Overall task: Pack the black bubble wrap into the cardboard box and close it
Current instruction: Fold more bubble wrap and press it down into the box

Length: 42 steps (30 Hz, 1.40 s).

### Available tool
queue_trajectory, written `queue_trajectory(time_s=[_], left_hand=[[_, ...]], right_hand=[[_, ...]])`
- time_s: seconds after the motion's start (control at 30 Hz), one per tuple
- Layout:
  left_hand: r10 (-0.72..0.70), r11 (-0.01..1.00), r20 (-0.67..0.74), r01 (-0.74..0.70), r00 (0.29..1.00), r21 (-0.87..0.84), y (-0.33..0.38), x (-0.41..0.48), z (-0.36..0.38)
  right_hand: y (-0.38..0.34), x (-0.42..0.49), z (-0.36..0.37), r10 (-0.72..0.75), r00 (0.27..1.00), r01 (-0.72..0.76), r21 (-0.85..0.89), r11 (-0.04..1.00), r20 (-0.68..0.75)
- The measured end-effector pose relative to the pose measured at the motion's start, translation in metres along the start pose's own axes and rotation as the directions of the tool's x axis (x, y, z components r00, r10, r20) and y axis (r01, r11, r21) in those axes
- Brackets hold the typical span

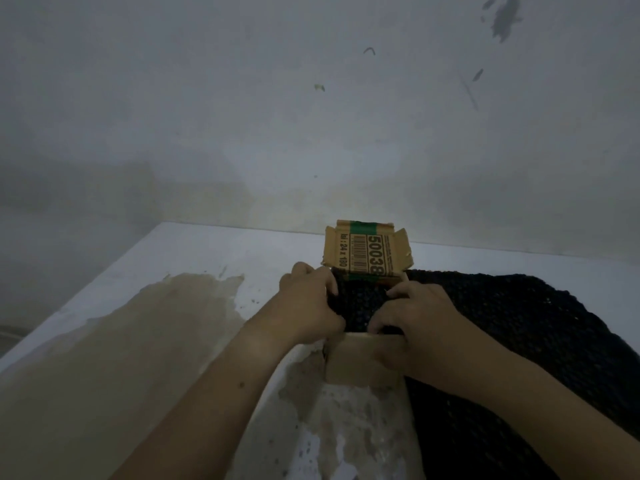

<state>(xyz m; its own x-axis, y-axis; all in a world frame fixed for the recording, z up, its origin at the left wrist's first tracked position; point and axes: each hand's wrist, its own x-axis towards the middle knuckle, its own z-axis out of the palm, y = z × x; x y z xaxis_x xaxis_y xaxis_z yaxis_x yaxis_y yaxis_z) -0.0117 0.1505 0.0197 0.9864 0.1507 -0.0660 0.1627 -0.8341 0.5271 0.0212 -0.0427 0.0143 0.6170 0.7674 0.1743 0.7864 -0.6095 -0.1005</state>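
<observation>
A small cardboard box [349, 362] stands open on the table, its lid flap [367, 252] with green stripe and barcode raised at the far side. Black bubble wrap [360, 303] fills the box's mouth, and the rest of the sheet spreads over the table to the right [512, 323]. My left hand [308, 306] grips the wrap at the box's left edge. My right hand [419, 323] presses on the wrap at the box's right side, fingers curled into it. The box's inside is hidden by the wrap and my hands.
The white table [194, 258] has a large tan patch [138, 341] of peeled surface on the left and flaking spots near the front. A stained grey wall [311, 116] rises right behind the table's far edge.
</observation>
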Motion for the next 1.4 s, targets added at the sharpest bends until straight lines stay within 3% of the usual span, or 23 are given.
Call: queue_trajectory(time_s=[0.13,0.23,0.3,0.47,0.6,0.77,0.9,1.13,1.4], left_hand=[[-0.127,0.957,0.107,0.094,0.986,0.275,0.015,0.020,0.005],[-0.147,0.868,0.132,0.064,0.980,0.492,0.020,0.029,0.010],[-0.116,0.838,0.185,-0.003,0.976,0.545,0.022,0.031,0.003],[-0.009,0.922,0.194,-0.067,0.981,0.382,0.016,0.028,-0.021],[-0.070,0.898,0.301,-0.071,0.951,0.434,0.015,0.032,-0.013],[-0.145,0.810,0.324,-0.076,0.935,0.581,0.028,0.043,0.003],[-0.117,0.786,0.325,-0.112,0.938,0.608,0.028,0.046,0.004],[-0.001,0.868,0.234,-0.115,0.972,0.483,0.009,0.046,0.013],[0.030,0.927,0.191,-0.099,0.981,0.361,0.004,0.043,0.015]], right_hand=[[-0.003,-0.001,0.005,0.065,0.989,-0.042,-0.163,0.986,0.135],[-0.008,0.001,0.007,0.109,0.977,-0.065,-0.230,0.971,0.181],[-0.006,0.001,0.004,0.100,0.974,-0.056,-0.213,0.975,0.202],[0.007,-0.009,-0.019,0.115,0.990,-0.107,-0.088,0.990,0.087],[0.015,-0.001,-0.025,0.159,0.980,-0.138,-0.170,0.976,0.118],[0.022,0.022,-0.014,0.219,0.970,-0.218,-0.023,0.976,0.103],[0.029,0.039,-0.012,0.222,0.952,-0.177,-0.212,0.961,0.212],[0.011,0.067,-0.002,0.277,0.904,-0.101,-0.468,0.878,0.325],[0.036,0.051,-0.029,0.232,0.906,-0.156,-0.230,0.961,0.354]])
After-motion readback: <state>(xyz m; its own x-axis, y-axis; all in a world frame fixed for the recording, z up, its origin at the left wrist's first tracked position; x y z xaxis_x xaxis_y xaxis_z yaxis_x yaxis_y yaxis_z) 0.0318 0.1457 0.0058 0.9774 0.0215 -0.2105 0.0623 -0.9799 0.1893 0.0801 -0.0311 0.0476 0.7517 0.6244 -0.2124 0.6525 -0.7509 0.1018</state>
